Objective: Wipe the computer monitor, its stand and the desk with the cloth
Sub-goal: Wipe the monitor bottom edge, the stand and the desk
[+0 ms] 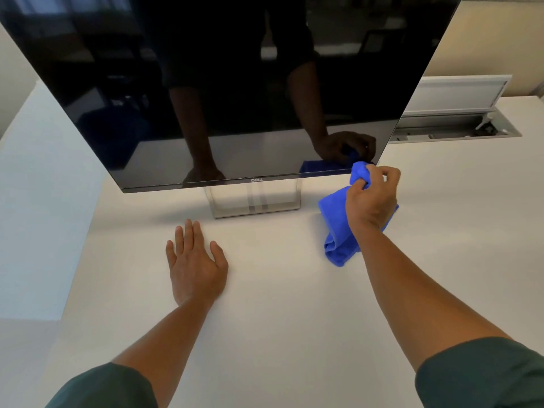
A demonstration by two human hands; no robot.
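Two hands: left hand (195, 267) flat on desk (279, 319), right hand (372, 198) gripping one cloth (334, 228).

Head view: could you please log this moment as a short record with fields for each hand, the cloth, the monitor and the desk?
left hand: flat on the desk, fingers straight
right hand: grips the blue cloth
blue cloth: bunched, top at the monitor's lower right corner, rest hanging to the desk
Dell monitor: screen dark, on its stand
white desk: open cable hatch at the back right
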